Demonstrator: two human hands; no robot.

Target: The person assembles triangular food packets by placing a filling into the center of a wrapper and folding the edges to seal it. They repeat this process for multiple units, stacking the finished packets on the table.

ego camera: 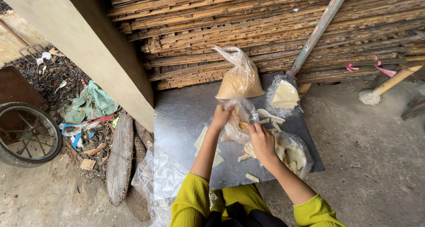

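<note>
While both hands work at mid-surface, a small clear bag (239,121) is held between them.
Left hand (221,115) grip closed on bag's rim; right hand (262,140) grip closed on its lower side. Tied bag of brown grains (240,80) near far edge; pale strips (252,177) near front edge of metal surface (181,116).

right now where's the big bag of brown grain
In the head view the bag of brown grain stands at the far edge of the metal sheet, against the stacked bamboo, just left of the bag with the pale slab.
</note>
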